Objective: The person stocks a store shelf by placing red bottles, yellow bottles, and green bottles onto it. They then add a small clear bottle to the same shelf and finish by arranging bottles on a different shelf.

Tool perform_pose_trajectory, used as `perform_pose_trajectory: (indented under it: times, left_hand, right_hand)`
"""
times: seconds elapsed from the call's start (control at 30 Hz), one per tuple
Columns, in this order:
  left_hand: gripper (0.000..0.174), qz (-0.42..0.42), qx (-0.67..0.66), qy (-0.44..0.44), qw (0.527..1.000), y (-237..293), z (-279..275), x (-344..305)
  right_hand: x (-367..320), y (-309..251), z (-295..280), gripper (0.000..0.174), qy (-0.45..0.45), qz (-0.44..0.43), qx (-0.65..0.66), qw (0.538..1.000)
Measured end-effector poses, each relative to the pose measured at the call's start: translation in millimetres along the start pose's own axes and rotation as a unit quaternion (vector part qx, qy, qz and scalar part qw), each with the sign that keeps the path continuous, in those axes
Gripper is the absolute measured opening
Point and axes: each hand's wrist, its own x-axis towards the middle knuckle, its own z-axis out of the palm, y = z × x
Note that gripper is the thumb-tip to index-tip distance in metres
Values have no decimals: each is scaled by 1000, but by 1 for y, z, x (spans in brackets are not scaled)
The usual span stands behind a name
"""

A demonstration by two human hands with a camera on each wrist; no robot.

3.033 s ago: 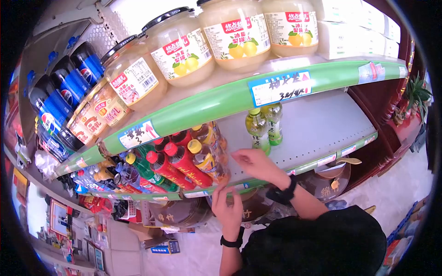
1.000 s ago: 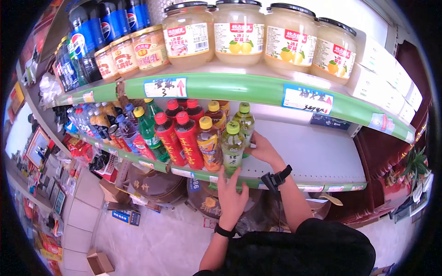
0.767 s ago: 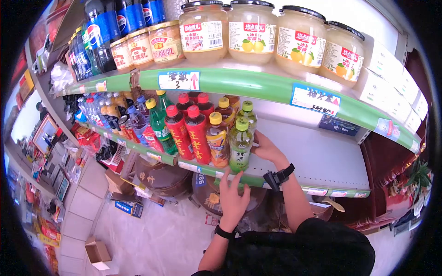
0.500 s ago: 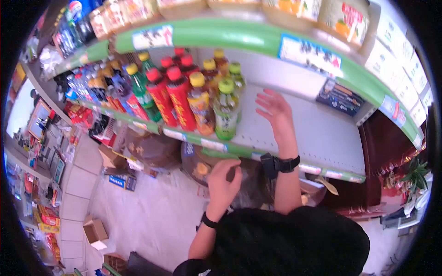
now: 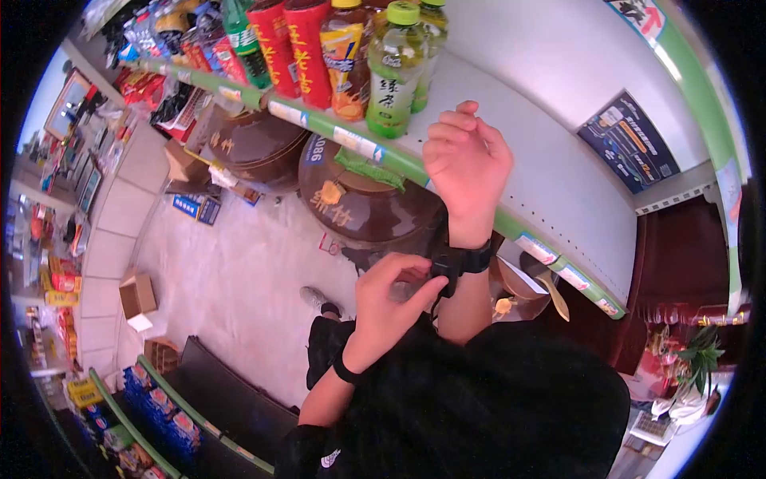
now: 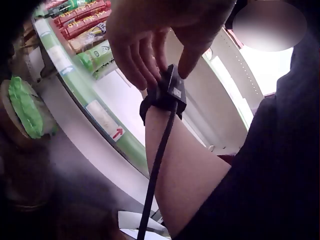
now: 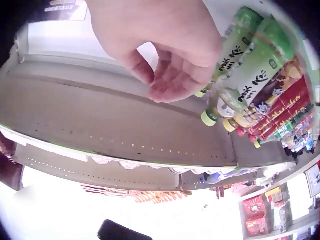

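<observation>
My left hand (image 5: 383, 303) reaches over to my right wrist, thumb and fingertips pinching the small black camera (image 5: 447, 270) strapped there. In the left wrist view, fingers and thumb lie on opposite sides of that camera (image 6: 171, 90), and a cable runs down from it. My right hand (image 5: 471, 164) is raised in front of the shelf with loosely bent fingers and holds nothing. Behind it, a green tea bottle (image 5: 392, 84) stands upright near the shelf's front edge, with a second green tea bottle (image 5: 436, 36) behind it. An orange-labelled drink bottle (image 5: 345, 60) stands to their left.
Red bottles (image 5: 307, 52) and a green bottle (image 5: 246, 40) continue the row leftward along the shelf (image 5: 574, 215). Large brown jars (image 5: 367, 199) sit below it. A small open carton (image 5: 138, 295) is on the floor. A dark sign (image 5: 630, 144) leans at the shelf's back.
The two green tea bottles went left, up beside the orange-labelled bottle, and both hands left them. My right hand drew back; my left hand moved to the right wrist's camera. The head view tilted down.
</observation>
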Motion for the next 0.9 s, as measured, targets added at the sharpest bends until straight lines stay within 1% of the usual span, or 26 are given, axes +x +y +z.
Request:
perform_pose_trajectory:
  times: [0.07, 0.27, 0.37, 0.57, 0.6, 0.67, 0.8, 0.87, 0.9]
  left_hand:
    - [24, -14, -7, 19, 1000, 4, -4, -3]
    - [17, -79, -108, 92, 987, 7, -24, -14]
    - [13, -84, -107, 112, 984, 3, -44, -23]
    - [11, -71, -158, 182, 968, 8, -84, -58]
    - [11, -69, -158, 192, 966, 10, -92, -66]
    - [11, -63, -158, 212, 962, 11, -108, -83]
    - [12, -54, -146, 219, 963, 24, -140, -118]
    - [12, -47, -119, 221, 967, 32, -157, -136]
    - [12, -43, -129, 224, 965, 34, -166, -146]
  right_hand:
    - [2, 13, -1, 19, 9, 17, -9, 1000]
    - [11, 53, 0, 19, 14, 62, -65, 996]
    - [17, 80, 0, 19, -25, 98, -86, 991]
    - [21, 153, 5, 18, -89, 188, -113, 972]
    - [20, 167, 9, 17, -72, 196, -94, 973]
    - [17, 194, 14, 17, -80, 219, -95, 968]
    - [7, 247, 20, 16, -108, 261, -87, 955]
    - [1, 270, 24, 18, -81, 251, -104, 959]
    - [-2, 281, 26, 19, -68, 244, -111, 961]
